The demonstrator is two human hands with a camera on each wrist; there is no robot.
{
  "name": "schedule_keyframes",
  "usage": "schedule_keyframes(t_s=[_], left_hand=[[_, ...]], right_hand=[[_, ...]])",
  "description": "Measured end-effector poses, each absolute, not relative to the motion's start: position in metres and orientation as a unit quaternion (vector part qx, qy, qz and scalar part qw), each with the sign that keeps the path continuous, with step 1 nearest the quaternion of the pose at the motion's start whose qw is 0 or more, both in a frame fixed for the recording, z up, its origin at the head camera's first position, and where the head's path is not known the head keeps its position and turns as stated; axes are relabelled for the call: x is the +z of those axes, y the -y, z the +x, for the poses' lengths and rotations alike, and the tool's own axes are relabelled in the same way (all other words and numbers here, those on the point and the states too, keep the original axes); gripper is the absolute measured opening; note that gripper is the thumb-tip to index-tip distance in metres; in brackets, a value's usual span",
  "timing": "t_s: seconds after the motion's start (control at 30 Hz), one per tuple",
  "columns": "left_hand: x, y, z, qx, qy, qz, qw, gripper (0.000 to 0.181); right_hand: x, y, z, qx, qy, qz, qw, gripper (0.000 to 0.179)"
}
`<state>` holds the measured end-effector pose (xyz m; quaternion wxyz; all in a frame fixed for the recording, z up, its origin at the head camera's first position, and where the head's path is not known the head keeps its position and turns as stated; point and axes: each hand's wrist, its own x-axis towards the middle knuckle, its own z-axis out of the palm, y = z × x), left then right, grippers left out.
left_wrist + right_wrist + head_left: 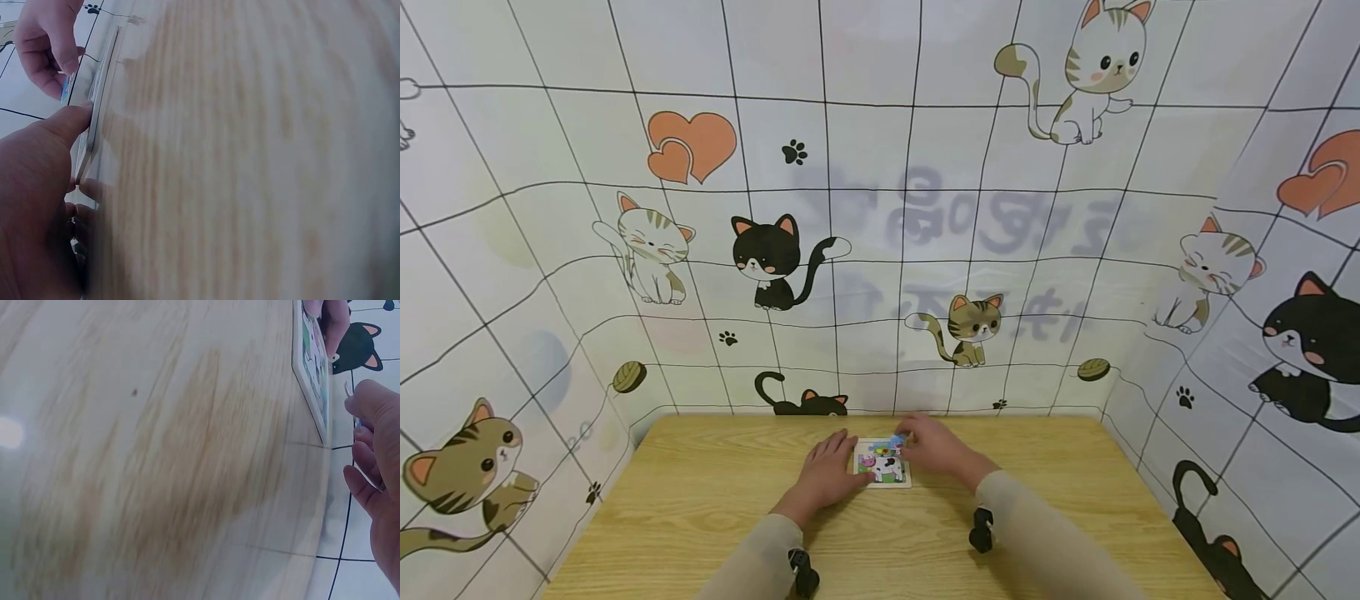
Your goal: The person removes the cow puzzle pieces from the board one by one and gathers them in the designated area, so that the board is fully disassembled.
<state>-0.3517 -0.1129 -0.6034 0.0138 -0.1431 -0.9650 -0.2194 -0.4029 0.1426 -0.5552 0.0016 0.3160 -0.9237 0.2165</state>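
A small jigsaw puzzle [889,471] with a black-and-white cow picture and a pale frame lies flat on the wooden table. My left hand [829,473] rests at its left side, thumb on the lower left edge; in the left wrist view that thumb [78,115] presses the frame's rim. Over the upper right corner my right hand [938,448] pinches a blue puzzle piece [897,440]. The left wrist view shows this piece [65,89] held above the board. In the right wrist view the right hand [378,437] is raised off the table, beside the board [312,375].
The light wooden table [715,500] reaches back to a white sheet [865,275] printed with cats, hearts and a line grid. That sheet also hangs at the left and right sides. Dark wrist devices [981,530] sit on both beige sleeves.
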Motion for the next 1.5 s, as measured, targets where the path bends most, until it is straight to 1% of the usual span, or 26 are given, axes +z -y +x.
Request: schedule_keyframes(t_s=[0.2, 0.33, 0.57, 0.77, 1.03, 1.5], left_hand=[[-0.608, 0.115, -0.356, -0.217, 0.966, -0.142, 0.012, 0.092], [-0.608, 0.114, -0.356, -0.215, 0.967, -0.14, 0.009, 0.092], [-0.613, 0.115, -0.359, -0.216, 0.965, -0.146, 0.02, 0.092], [-0.611, 0.114, -0.358, -0.215, 0.965, -0.147, 0.015, 0.091], [-0.61, 0.115, -0.356, -0.215, 0.965, -0.15, 0.009, 0.092], [-0.608, 0.115, -0.355, -0.22, 0.963, -0.153, 0.012, 0.09]], right_hand=[[-0.552, -0.152, -0.403, 0.223, 0.918, 0.327, 0.01, 0.027], [-0.551, -0.159, -0.405, 0.228, 0.919, 0.321, 0.004, 0.027], [-0.549, -0.172, -0.408, 0.229, 0.92, 0.316, 0.002, 0.027], [-0.546, -0.183, -0.408, 0.245, 0.921, 0.304, -0.003, 0.024], [-0.542, -0.197, -0.405, 0.245, 0.924, 0.293, -0.011, 0.025], [-0.534, -0.214, -0.403, 0.265, 0.918, 0.297, 0.001, 0.022]])
